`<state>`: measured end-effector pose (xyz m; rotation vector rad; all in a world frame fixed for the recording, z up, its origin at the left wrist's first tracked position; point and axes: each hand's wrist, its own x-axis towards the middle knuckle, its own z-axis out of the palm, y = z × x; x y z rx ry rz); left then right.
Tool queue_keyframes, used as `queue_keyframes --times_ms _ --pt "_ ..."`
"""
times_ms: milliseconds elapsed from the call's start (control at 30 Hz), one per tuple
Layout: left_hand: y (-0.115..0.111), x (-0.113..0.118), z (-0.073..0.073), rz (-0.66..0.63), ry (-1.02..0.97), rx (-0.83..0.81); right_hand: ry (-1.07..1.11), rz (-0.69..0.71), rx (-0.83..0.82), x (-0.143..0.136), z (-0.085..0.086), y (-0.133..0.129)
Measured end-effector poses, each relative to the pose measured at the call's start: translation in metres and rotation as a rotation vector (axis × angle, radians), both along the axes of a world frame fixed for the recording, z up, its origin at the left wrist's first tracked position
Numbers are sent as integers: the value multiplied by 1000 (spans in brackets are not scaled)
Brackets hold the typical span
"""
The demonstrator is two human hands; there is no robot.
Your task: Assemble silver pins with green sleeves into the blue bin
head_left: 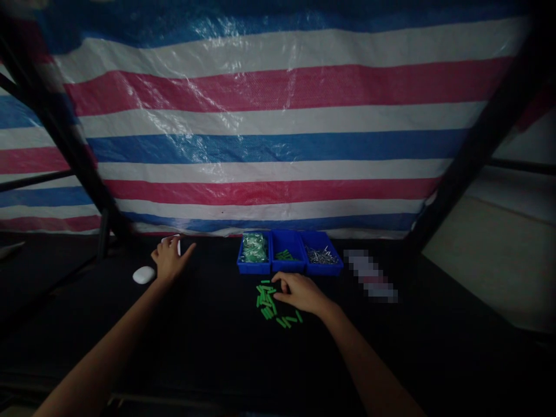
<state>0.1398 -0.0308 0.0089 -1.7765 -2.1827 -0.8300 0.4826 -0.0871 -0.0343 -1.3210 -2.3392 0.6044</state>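
Observation:
My left hand (pixel 171 259) is at the left of the black table, fingers spread over a white flat object (pixel 178 244) that it partly covers. Beside its wrist lies a white rounded object (pixel 143 275). My right hand (pixel 299 289) is at the right edge of a loose pile of green plastic pieces (pixel 266 301), its fingers curled; whether anything is between them is too small to tell. Behind the pile stand three joined blue bins: the left bin (pixel 254 268) holds clear bags of green pieces, the middle bin (pixel 288 266) a few green pieces, the right bin (pixel 325 270) metal screws.
A blurred, pixelated flat item (pixel 371 275) lies right of the bins on the black table (pixel 208 347). A striped plastic sheet (pixel 278 139) hangs behind, between dark slanted frame posts at left and right.

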Motion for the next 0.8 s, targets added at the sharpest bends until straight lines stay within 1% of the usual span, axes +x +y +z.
queue_keyframes --times_ms 133,267,333,400,500,600,700,800 --pt "-19 67 5 -127 -195 229 -12 -2 31 -1 -3 2" --pt "-38 132 11 -376 -392 418 27 -1 28 -1 -5 3" --pt "-44 159 12 -476 -500 488 74 -3 24 0 -6 5" --pt "-47 181 11 -554 -592 498 161 -11 0 2 -7 9" --pt "-49 200 2 -637 -683 444 378 -26 -65 8 -9 16" --pt "-48 206 -11 -679 -703 366 618 -41 -171 12 -9 22" --pt "-48 205 -22 -724 -643 270 781 -57 -301 13 -8 24" --pt "-48 205 -29 -785 -563 187 856 -54 -392 11 -8 24"
